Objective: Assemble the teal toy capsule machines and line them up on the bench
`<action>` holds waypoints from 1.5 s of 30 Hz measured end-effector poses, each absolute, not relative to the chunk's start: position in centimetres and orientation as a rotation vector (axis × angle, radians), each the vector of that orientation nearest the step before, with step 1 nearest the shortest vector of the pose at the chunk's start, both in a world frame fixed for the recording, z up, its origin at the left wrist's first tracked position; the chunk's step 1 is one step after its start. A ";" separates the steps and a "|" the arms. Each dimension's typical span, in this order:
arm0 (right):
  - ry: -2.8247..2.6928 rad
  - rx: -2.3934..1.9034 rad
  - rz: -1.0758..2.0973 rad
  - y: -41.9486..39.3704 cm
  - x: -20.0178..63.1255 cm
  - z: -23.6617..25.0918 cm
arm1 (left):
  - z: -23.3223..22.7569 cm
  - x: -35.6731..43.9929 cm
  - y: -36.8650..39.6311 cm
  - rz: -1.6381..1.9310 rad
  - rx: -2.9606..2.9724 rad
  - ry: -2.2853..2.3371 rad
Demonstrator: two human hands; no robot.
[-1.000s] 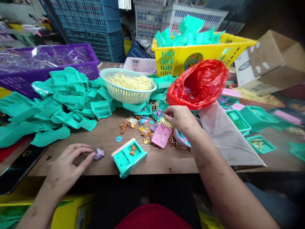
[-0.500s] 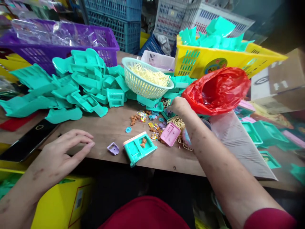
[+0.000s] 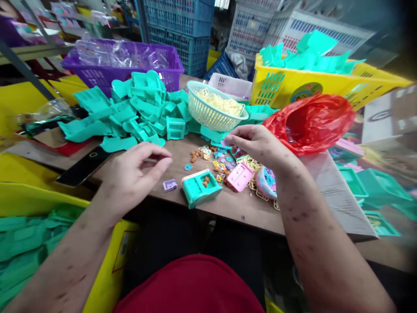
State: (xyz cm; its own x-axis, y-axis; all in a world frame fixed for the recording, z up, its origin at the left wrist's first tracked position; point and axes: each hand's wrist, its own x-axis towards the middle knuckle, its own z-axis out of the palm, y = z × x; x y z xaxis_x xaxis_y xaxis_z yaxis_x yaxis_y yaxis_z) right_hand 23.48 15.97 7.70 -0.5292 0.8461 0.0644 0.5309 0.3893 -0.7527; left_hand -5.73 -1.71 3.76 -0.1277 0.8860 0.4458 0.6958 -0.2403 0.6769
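Note:
My right hand (image 3: pixel 257 145) hovers over the wooden table (image 3: pixel 241 211) and pinches a small pale purple piece (image 3: pixel 224 141) at its fingertips, just in front of the red plastic bag (image 3: pixel 309 124). My left hand (image 3: pixel 135 174) is lifted above the table's near edge, fingers curled, thumb and forefinger a little apart, nothing visible in it. Between the hands lie a small purple piece (image 3: pixel 170 185), a teal toy tray (image 3: pixel 201 188) with a brown figure in it, a pink panel (image 3: pixel 240 177) and a scatter of tiny coloured parts (image 3: pixel 213 158).
A heap of teal plastic parts (image 3: pixel 137 113) covers the table's left. A white basket of yellow parts (image 3: pixel 215 111), a purple basket (image 3: pixel 124 65) and a yellow basket (image 3: pixel 309 82) stand behind. A black phone (image 3: pixel 83 167) lies at the left edge. A yellow bin (image 3: pixel 32 230) sits below.
My left hand rose off the table and curled its fingers. My right hand drew back from the pile near the bag with a small purple piece. The view shifted left.

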 end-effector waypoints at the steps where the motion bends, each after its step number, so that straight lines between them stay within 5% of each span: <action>1: -2.184 -1.037 1.093 14.6 22.9 7.9 | 4.4 -4.4 -1.3 1.354 1.903 1.727; 10: -2.121 -0.758 1.277 8.6 20.2 2.2 | 2.2 -0.8 -0.4 1.128 1.759 1.413; 21: -2.467 -0.712 0.615 9.4 20.2 -2.9 | -2.8 -0.8 -0.1 1.033 1.810 1.621; 45: -2.519 -0.489 0.804 11.4 19.8 -4.5 | 0.1 0.0 0.4 0.580 2.241 1.727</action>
State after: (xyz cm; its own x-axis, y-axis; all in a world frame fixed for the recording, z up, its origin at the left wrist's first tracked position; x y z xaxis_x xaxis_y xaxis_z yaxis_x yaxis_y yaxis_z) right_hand 19.82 11.42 -4.55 -0.8364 0.4545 0.3064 0.1931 0.7674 -0.6114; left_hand 0.04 0.37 0.13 0.2169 0.9635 0.1567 0.8631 -0.2643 0.4305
